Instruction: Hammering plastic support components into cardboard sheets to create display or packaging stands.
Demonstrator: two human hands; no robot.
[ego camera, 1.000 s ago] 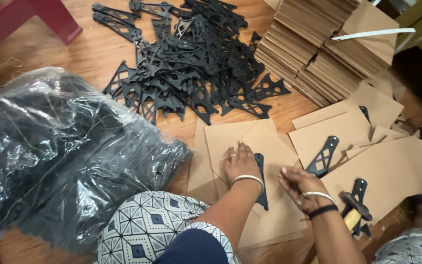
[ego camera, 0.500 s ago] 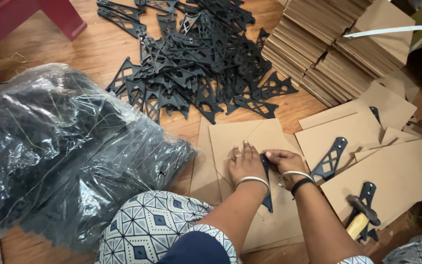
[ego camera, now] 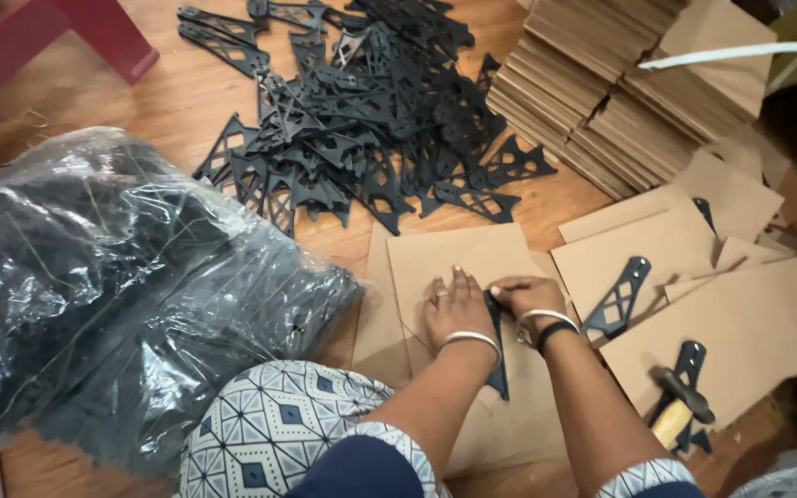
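Bag: clear plastic bag (ego camera: 113, 304) of black parts sits at the floor's left edge.
Left hand (ego camera: 454, 309): spread flat on the cardboard sheet (ego camera: 454, 254), unmoved.
Bracket: black bracket (ego camera: 496, 355) lies mid-sheet.
Right hand (ego camera: 526, 295): has crossed over, now pinching the bracket's top end.
Meaning: bracket likely being seated.

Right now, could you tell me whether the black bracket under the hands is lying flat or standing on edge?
Flat: the black bracket lies on the cardboard sheet, both hands pressing near its top end.

Single head-worn view, steeply downward, close over the floor (ego camera: 186, 101)
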